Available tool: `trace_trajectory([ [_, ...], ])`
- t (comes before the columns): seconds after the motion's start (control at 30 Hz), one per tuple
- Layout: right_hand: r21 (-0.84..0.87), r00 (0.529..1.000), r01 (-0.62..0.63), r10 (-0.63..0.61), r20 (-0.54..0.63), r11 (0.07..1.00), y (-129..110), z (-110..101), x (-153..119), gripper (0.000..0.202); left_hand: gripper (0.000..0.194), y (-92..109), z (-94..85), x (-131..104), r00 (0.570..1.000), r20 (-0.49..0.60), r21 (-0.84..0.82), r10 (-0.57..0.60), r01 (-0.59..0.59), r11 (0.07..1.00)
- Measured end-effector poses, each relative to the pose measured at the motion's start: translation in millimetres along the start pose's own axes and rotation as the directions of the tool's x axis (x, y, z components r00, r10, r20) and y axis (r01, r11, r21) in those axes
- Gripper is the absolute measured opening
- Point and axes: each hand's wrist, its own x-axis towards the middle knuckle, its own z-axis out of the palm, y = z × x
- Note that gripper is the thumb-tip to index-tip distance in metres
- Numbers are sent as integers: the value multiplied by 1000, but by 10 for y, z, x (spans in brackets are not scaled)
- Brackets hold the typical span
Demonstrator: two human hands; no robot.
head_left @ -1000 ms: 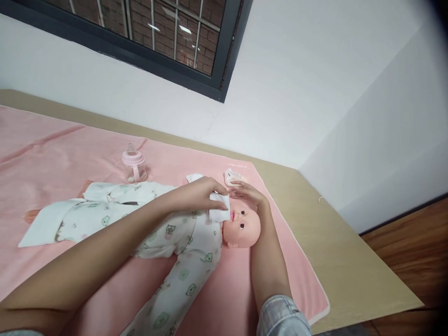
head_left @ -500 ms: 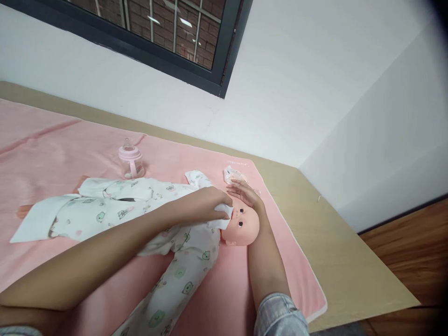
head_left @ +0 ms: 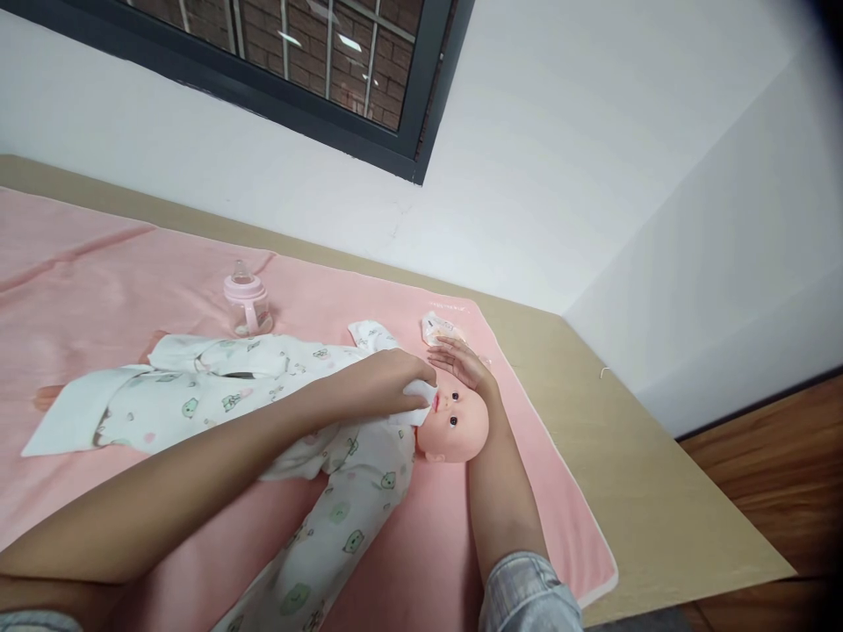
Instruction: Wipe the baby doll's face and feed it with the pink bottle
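Observation:
A baby doll (head_left: 461, 432) in a white sleepsuit (head_left: 230, 399) with green animal prints lies on its back on a pink blanket (head_left: 421, 535), its head to the right. My left hand (head_left: 388, 382) pinches a folded white wipe (head_left: 420, 391) between thumb and fingers, close by the doll's mouth and chin. I cannot tell whether the wipe touches the skin. On the far side of the doll's head, my right hand (head_left: 457, 362) rests with its fingers stretched out, the forearm curving around the crown. Beside those fingertips is a small clear plastic packet (head_left: 438, 327), partly hidden.
A pink-lidded baby bottle (head_left: 248, 303) stands upright beyond the doll's legs. The beige tabletop (head_left: 593, 439) shows past the blanket, with its edge at the right. A white wall (head_left: 514, 175) and a dark-framed window (head_left: 421, 105) rise behind.
My left hand and the wipe have shifted slightly left, away from the doll's mouth, so its red lips show more. My right hand has stayed in place.

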Motion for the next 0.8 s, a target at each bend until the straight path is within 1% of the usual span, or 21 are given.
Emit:
trace_trajectory([
  [0.17,-4,1000,-2,2,9,1000,-8,9,-4,34,8,7,0,11,1000,5,47,-2,1,999],
  [0.27,-10,1000,-1,1,3,1000,-7,9,-10,33,9,24,-20,11,1000,-11,73,-21,22,997],
  [0.53,-26,1000,-8,7,-15,1000,-9,7,-9,33,9,8,-6,21,999,-41,90,-20,24,996],
  [0.67,4,1000,-9,9,-14,1000,-10,13,-1,33,18,12,-1,37,997,-80,93,-7,14,996],
  [0.8,24,1000,-11,11,-12,1000,-14,19,-4,33,21,13,10,54,996,-87,91,12,-4,996],
])
